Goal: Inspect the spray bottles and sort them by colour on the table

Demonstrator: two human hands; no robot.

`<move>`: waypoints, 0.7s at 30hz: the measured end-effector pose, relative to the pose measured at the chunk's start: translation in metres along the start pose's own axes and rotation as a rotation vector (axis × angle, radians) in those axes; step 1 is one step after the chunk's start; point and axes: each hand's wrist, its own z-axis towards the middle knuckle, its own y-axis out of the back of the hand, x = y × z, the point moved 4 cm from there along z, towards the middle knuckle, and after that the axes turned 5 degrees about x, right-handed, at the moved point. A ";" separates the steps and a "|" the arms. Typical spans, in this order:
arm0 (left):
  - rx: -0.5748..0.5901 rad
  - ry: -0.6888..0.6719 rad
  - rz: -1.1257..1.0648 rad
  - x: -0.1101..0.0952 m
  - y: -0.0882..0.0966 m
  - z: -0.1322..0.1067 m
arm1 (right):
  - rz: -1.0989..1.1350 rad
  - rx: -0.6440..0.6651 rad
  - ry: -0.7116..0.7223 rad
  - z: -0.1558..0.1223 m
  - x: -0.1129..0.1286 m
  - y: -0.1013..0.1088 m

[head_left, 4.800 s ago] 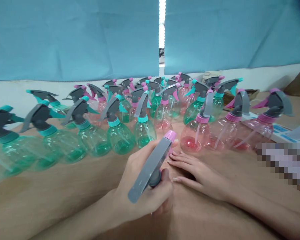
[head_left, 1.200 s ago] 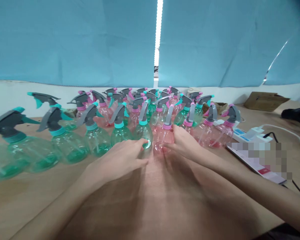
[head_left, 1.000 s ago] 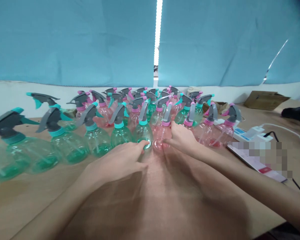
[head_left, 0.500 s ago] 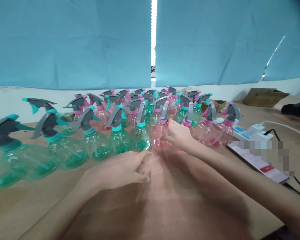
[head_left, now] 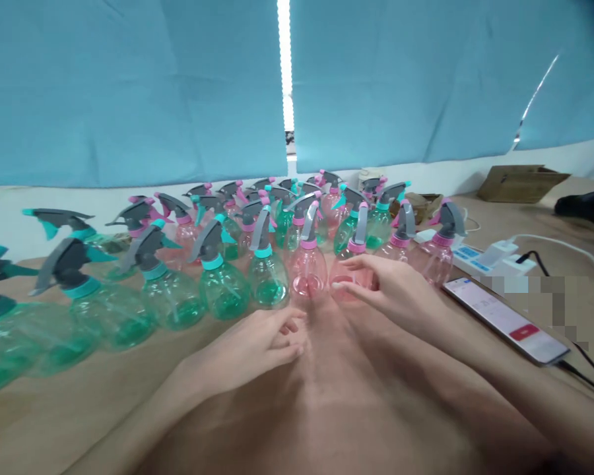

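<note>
Many spray bottles [head_left: 225, 290] stand upright. Left hand [head_left: 257, 343], loosely curled, is near a green bottle [head_left: 268, 277]; right hand [head_left: 400, 287], spread wide, fronts a pink bottle [head_left: 349, 274].

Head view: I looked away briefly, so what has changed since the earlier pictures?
The left hand has let go of the pink spray bottle, now standing farther forward in the front row. The right hand has also come off it, moving right. The green bottles beside it stayed put.
</note>
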 end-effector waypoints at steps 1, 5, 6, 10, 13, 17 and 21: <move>0.019 0.000 -0.028 -0.001 -0.004 0.003 | 0.034 -0.034 -0.021 -0.005 -0.010 0.006; 0.031 -0.013 -0.153 0.003 -0.021 0.014 | 0.179 -0.197 -0.087 -0.015 -0.045 0.019; 0.022 -0.014 -0.172 0.004 -0.024 0.017 | 0.193 -0.225 -0.088 -0.015 -0.051 0.019; -0.029 -0.001 -0.200 0.006 -0.030 0.026 | 0.190 -0.244 -0.070 -0.007 -0.059 0.006; -0.044 -0.006 -0.198 0.001 -0.030 0.028 | 0.192 -0.220 -0.075 0.002 -0.057 -0.010; -0.061 0.002 -0.196 -0.005 -0.031 0.026 | 0.175 -0.220 -0.099 0.013 -0.054 -0.027; -0.075 -0.003 -0.194 -0.005 -0.031 0.025 | 0.174 -0.210 -0.108 0.020 -0.052 -0.033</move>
